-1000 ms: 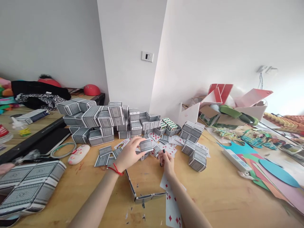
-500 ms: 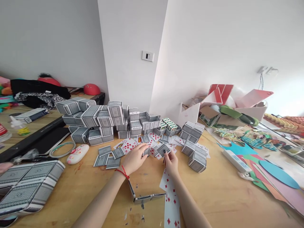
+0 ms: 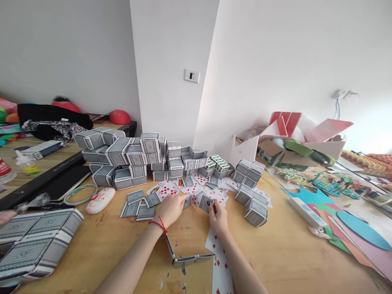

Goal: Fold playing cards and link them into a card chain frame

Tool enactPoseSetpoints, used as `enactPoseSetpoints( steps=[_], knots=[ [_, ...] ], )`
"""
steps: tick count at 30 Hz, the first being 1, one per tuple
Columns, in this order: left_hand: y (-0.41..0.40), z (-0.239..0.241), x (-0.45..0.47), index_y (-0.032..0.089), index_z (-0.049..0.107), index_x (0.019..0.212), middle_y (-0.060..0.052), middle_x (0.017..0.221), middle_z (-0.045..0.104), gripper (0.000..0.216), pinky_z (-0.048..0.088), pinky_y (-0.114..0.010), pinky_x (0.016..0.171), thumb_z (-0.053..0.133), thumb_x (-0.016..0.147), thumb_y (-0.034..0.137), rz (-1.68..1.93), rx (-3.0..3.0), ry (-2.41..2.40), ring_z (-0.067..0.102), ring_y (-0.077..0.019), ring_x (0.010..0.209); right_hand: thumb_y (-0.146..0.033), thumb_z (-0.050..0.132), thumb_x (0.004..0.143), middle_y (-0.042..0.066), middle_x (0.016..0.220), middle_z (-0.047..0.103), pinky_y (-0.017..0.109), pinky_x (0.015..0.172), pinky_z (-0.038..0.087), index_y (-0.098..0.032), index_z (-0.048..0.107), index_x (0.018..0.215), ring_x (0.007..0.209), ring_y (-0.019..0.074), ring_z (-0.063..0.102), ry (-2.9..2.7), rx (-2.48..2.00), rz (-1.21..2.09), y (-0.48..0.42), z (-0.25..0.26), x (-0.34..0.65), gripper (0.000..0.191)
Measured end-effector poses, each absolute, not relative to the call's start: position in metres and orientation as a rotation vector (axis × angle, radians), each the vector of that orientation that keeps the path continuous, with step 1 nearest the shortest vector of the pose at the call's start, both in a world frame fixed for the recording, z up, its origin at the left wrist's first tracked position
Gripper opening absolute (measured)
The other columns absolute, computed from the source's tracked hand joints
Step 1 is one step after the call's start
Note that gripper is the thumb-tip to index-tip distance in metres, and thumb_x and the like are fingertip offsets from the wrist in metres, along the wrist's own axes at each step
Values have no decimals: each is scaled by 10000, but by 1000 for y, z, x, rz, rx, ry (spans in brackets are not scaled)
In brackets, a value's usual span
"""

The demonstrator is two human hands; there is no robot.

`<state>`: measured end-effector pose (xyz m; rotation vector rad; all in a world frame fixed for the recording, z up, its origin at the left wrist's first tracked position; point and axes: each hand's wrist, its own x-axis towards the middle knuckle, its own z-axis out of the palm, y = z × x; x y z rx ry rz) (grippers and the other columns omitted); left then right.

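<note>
My left hand, with a red string at the wrist, is closed at the fingertips on a folded playing card, grey back showing. To its right, my right hand pinches another grey-backed playing card between thumb and fingers. The two cards stand close together; whether they touch I cannot tell. Below my hands lies an L-shaped frame of folded cards. A strip of diamond cards runs under my right forearm. Loose cards are scattered face up beyond my hands.
Blocks built from cards are stacked along the back. More card blocks stand at right, and a large card panel at left. A white mouse-shaped thing, a power strip and coloured paper lie around.
My right hand has shifted slightly down, and a grey-backed card now shows upright at its fingertips. My left fingers have drawn closer together. The view has tipped slightly up.
</note>
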<state>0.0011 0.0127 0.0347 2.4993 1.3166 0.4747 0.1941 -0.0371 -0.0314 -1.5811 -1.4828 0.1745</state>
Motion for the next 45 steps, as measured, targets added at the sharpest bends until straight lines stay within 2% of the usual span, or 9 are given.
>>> enactPoseSetpoints(
  steps=[14,23,38,45],
  knots=[
    [14,33,0,265,526,1147,-63,971,659,367,408,-292,769,364,827,184,464,2453,1339,595,-188,865,-223,345,816,-34,470,448,217,435,232,-195,437,698,407,113,413,-1744,-1611,-65,-41,-29,184,152],
    [14,36,1,261,522,1153,-64,977,658,376,401,-297,786,372,817,185,438,2429,1350,586,-193,894,-210,341,820,-15,502,492,230,446,226,-194,425,684,427,118,439,-1834,-1649,-200,-40,-31,184,161],
    [18,28,-1,264,544,1123,-56,909,671,370,413,-273,706,362,811,184,537,2506,1311,598,-181,808,-212,347,814,-40,462,442,233,437,223,-201,416,684,393,113,408,-1786,-1617,-193,-41,-31,185,148],
    [14,34,0,270,547,1122,-51,874,676,371,414,-273,694,371,808,178,506,2486,1335,601,-180,783,-209,352,812,-17,500,504,233,435,207,-194,433,676,420,116,445,-1819,-1640,-238,-41,-30,184,159]
  ],
)
